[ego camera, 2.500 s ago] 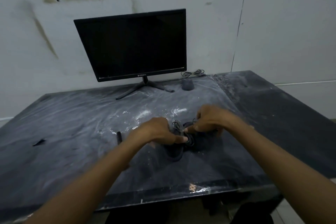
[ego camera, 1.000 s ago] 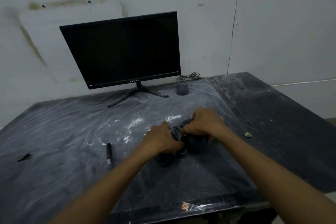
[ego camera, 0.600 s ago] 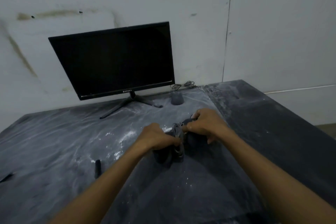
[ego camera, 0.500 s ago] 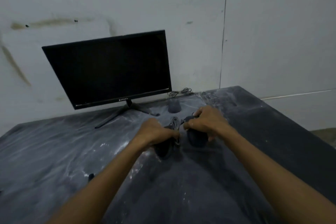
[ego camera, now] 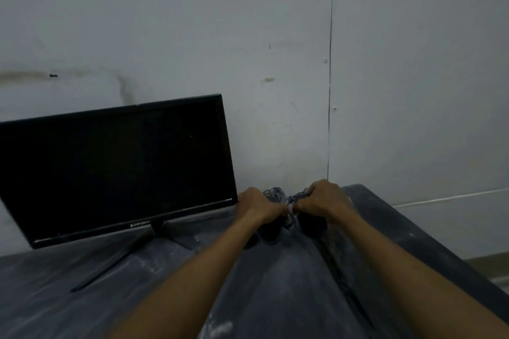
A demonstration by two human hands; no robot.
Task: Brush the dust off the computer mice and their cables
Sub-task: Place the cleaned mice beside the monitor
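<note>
Pale, stained wall behind everything, split by a thin vertical seam to the right. Below it, dark dusty table, streaked with white powder, running to the frame's bottom edge. At left, black monitor, screen off, tilted, propped on thin splayed stand legs, close beside the left hand. Both forearms stretched forward over the table's middle, meeting near the far edge. Left hand curled down over a dark mouse, gripping it, most of the mouse hidden under the knuckles. Right hand likewise curled round a second dark mouse, thumb and fingers pinching the grey bundled cables bunched between and just behind the two hands. Whether the mice rest on the table or hang just above it: cannot tell, too dim and blurred.
</note>
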